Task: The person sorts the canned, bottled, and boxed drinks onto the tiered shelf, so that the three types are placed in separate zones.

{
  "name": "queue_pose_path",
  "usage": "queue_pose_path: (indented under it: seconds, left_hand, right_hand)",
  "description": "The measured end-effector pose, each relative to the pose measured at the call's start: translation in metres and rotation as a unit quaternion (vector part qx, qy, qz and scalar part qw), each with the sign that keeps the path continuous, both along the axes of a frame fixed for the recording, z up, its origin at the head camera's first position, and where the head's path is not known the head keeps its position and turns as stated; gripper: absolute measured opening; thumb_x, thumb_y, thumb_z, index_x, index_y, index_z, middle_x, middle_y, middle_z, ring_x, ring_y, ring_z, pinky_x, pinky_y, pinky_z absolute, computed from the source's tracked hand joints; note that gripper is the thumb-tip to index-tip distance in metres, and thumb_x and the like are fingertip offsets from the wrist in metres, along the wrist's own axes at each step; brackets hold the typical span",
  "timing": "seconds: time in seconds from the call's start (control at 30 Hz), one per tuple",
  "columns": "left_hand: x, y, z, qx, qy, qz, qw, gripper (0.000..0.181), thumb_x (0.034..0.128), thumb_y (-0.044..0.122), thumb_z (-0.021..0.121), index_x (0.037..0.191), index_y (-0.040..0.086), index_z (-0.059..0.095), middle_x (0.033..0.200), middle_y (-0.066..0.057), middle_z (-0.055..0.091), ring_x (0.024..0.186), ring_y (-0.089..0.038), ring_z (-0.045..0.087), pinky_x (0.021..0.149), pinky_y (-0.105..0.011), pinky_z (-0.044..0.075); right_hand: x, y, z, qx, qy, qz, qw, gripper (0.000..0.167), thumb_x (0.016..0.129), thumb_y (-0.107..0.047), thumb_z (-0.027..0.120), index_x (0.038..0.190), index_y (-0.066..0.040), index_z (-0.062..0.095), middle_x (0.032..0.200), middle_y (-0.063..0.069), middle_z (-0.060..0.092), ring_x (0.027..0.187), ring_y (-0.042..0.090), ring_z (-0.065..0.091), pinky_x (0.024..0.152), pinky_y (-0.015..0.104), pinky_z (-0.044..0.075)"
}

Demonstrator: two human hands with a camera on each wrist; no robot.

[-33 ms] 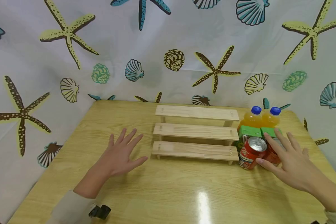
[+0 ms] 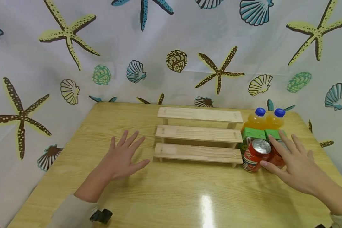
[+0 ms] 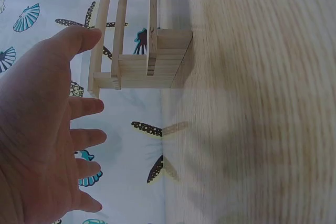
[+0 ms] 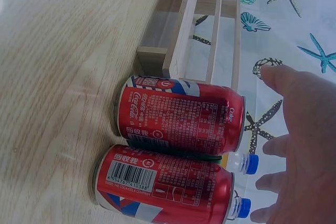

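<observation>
A three-step wooden rack [image 2: 199,133] stands in the middle of the table, its steps bare. Left of it, my left hand [image 2: 119,161] hovers with fingers spread, holding nothing. My right hand [image 2: 299,167] is over the drinks at the rack's right end, fingers extended and apart from the cans in the right wrist view. Two red Coca-Cola cans stand side by side in front; the left can [image 2: 256,155] is plain to see, the right can [image 4: 168,182] partly hidden by that hand in the head view. Behind them are two green-topped cartons [image 2: 253,133] and two orange drink bottles [image 2: 256,121] with blue caps.
The light wood table [image 2: 171,196] runs back to a white cloth [image 2: 159,38] printed with starfish and shells. A black strap piece [image 2: 101,216] sits at the left sleeve. Drinks crowd close against the rack's right side.
</observation>
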State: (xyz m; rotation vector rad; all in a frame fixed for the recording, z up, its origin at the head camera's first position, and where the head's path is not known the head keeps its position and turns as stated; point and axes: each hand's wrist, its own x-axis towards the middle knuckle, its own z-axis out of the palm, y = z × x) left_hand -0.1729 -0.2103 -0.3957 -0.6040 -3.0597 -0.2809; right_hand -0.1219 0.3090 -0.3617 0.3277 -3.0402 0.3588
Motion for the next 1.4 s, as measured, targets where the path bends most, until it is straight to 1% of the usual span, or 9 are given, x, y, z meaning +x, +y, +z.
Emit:
queue_pose_path:
  seconds: [0.13, 0.37, 0.53, 0.7, 0.87, 0.97, 1.17, 1.27, 1.4]
  left_hand:
    - [0.001, -0.002, -0.001, 0.001, 0.002, 0.000, 1.0000, 0.085, 0.0931, 0.070, 0.050, 0.159, 0.020, 0.030, 0.166, -0.015, 0.022, 0.154, -0.044, 0.007, 0.113, -0.079, 0.007]
    - [0.002, -0.001, 0.002, 0.004, -0.002, -0.003, 1.0000, 0.085, 0.0937, 0.069, 0.050, 0.159, 0.019, 0.029, 0.166, -0.015, 0.021, 0.154, -0.044, 0.006, 0.113, -0.079, 0.006]
    - [0.000, 0.000, 0.002, 0.008, -0.002, -0.005, 1.0000, 0.085, 0.0939, 0.069, 0.049, 0.159, 0.018, 0.029, 0.166, -0.015, 0.022, 0.154, -0.044, 0.006, 0.117, -0.075, 0.008]
    - [-0.001, 0.002, 0.001, 0.022, -0.009, -0.007, 0.9997, 0.085, 0.0946, 0.068, 0.050, 0.159, 0.016, 0.029, 0.165, -0.017, 0.022, 0.153, -0.045, 0.008, 0.120, -0.070, 0.010]
    - [0.000, 0.006, 0.000, 0.047, -0.016, -0.015, 0.9986, 0.083, 0.0958, 0.063, 0.052, 0.158, 0.012, 0.031, 0.164, -0.019, 0.024, 0.152, -0.046, 0.011, 0.122, -0.065, 0.013]
    - [0.000, 0.011, -0.003, 0.067, -0.028, -0.022, 0.9971, 0.082, 0.0963, 0.060, 0.053, 0.158, 0.010, 0.031, 0.164, -0.020, 0.024, 0.152, -0.047, 0.012, 0.121, -0.065, 0.017]
    - [0.001, 0.020, -0.015, 0.102, -0.066, -0.012, 0.9925, 0.083, 0.0958, 0.065, 0.051, 0.159, 0.016, 0.028, 0.166, -0.014, 0.021, 0.154, -0.041, 0.011, 0.108, -0.072, 0.034]
    - [0.000, 0.024, -0.020, 0.115, -0.073, -0.009, 0.9906, 0.085, 0.0952, 0.067, 0.050, 0.159, 0.016, 0.028, 0.167, -0.012, 0.020, 0.155, -0.038, 0.011, 0.109, -0.071, 0.035]
    - [0.001, 0.027, -0.024, 0.135, -0.083, -0.007, 0.9874, 0.086, 0.0950, 0.066, 0.051, 0.159, 0.013, 0.029, 0.166, -0.012, 0.020, 0.155, -0.038, 0.011, 0.112, -0.069, 0.032]
  right_hand:
    - [0.000, 0.000, 0.000, 0.002, -0.001, 0.002, 1.0000, 0.088, 0.094, -0.060, 0.060, 0.162, -0.022, 0.017, 0.168, 0.019, 0.003, 0.149, 0.056, -0.002, 0.086, 0.095, 0.013]
    - [-0.001, -0.001, 0.003, 0.003, -0.005, 0.004, 1.0000, 0.090, 0.094, -0.060, 0.060, 0.162, -0.022, 0.016, 0.168, 0.018, 0.002, 0.149, 0.056, -0.003, 0.086, 0.095, 0.013]
    - [-0.003, -0.002, 0.005, 0.001, -0.010, 0.006, 0.9999, 0.091, 0.094, -0.059, 0.061, 0.162, -0.021, 0.016, 0.167, 0.020, 0.002, 0.148, 0.058, -0.002, 0.086, 0.095, 0.014]
    - [-0.006, -0.001, 0.007, -0.006, -0.010, 0.013, 0.9998, 0.090, 0.094, -0.055, 0.062, 0.162, -0.017, 0.017, 0.166, 0.026, 0.002, 0.145, 0.063, 0.002, 0.090, 0.091, 0.019]
    - [-0.008, -0.001, 0.009, -0.015, -0.011, 0.016, 0.9997, 0.091, 0.094, -0.054, 0.063, 0.162, -0.015, 0.016, 0.165, 0.027, -0.001, 0.145, 0.062, 0.000, 0.095, 0.088, 0.022]
    - [-0.007, 0.000, 0.008, -0.020, -0.011, 0.016, 0.9996, 0.092, 0.095, -0.053, 0.063, 0.162, -0.015, 0.015, 0.166, 0.025, -0.004, 0.145, 0.062, -0.002, 0.095, 0.087, 0.023]
    - [-0.001, 0.004, 0.002, -0.039, -0.013, 0.010, 0.9991, 0.092, 0.094, -0.052, 0.065, 0.162, -0.017, 0.013, 0.167, 0.022, -0.007, 0.146, 0.062, -0.003, 0.092, 0.088, 0.023]
    - [0.001, 0.006, -0.002, -0.048, -0.012, 0.009, 0.9987, 0.092, 0.095, -0.051, 0.065, 0.162, -0.017, 0.013, 0.166, 0.022, -0.008, 0.145, 0.062, -0.004, 0.092, 0.088, 0.022]
    - [0.003, 0.007, -0.007, -0.065, -0.008, 0.010, 0.9978, 0.091, 0.095, -0.048, 0.066, 0.162, -0.016, 0.014, 0.166, 0.024, -0.008, 0.145, 0.063, -0.005, 0.093, 0.089, 0.021]
